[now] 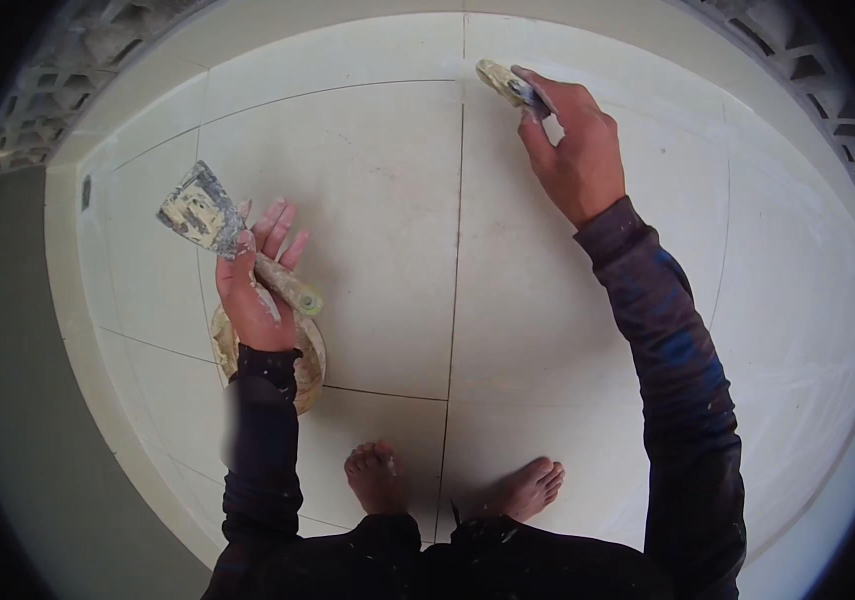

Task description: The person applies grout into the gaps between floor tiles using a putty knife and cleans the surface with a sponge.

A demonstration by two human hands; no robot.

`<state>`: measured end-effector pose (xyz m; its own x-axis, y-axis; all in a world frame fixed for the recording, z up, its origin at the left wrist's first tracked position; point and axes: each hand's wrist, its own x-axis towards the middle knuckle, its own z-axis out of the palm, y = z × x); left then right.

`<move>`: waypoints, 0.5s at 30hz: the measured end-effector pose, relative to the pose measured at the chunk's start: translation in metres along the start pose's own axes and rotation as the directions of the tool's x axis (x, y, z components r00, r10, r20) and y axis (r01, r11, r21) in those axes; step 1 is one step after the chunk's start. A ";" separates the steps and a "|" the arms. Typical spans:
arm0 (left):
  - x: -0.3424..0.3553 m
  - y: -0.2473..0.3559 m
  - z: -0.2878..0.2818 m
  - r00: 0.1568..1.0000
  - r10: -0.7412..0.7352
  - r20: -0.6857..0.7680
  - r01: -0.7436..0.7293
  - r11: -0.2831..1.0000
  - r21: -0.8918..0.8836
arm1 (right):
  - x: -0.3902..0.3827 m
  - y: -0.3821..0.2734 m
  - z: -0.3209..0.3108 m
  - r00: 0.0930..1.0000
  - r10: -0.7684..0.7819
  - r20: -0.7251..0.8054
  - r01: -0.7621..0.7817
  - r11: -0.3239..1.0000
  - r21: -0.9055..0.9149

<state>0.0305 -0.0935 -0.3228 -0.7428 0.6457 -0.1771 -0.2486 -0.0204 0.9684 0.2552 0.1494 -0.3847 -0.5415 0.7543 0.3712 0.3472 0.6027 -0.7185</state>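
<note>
Head view: the left hand [256, 290] grips a flat-bladed, paste-caked scraper [201, 212], with a round bowl [316, 362] beneath that grip; the right hand [580, 145] pinches a paste-smeared tool [501, 82] over smooth tiles [378, 220].

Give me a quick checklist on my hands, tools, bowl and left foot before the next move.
1. Scraper held in left hand: ok.
2. Scraper blade clean: not ok, smeared with pale paste.
3. Small tool pinched in right hand: ok.
4. Small tool touching the tiles: cannot tell.
5. Bowl holding enough paste: cannot tell, left wrist partly covers it.
6. Left foot clear of bowl: ok.
</note>
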 end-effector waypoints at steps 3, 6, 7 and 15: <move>-0.030 0.012 -0.005 0.996 -0.040 -0.083 0.048 0.994 0.095 | 0.036 0.014 0.040 0.956 -0.283 0.084 0.295 0.923 -0.247; -0.042 0.022 -0.013 0.989 -0.025 -0.147 0.050 0.984 0.173 | 0.028 -0.004 0.064 0.911 -0.355 0.211 0.412 0.747 -0.522; -0.046 0.023 -0.019 0.985 -0.039 -0.170 0.069 0.982 0.174 | 0.024 -0.011 0.064 0.924 -0.144 0.353 0.316 0.808 -0.497; -0.030 0.020 -0.005 0.982 -0.059 -0.181 0.104 0.963 0.247 | 0.016 0.029 0.082 0.881 -0.031 0.472 0.163 0.957 -0.240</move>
<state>0.0445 -0.1167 -0.2988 -0.8268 0.4972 -0.2630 -0.1628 0.2360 0.9580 0.1939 0.1579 -0.4478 -0.8495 0.5228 0.0718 0.4280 0.7622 -0.4857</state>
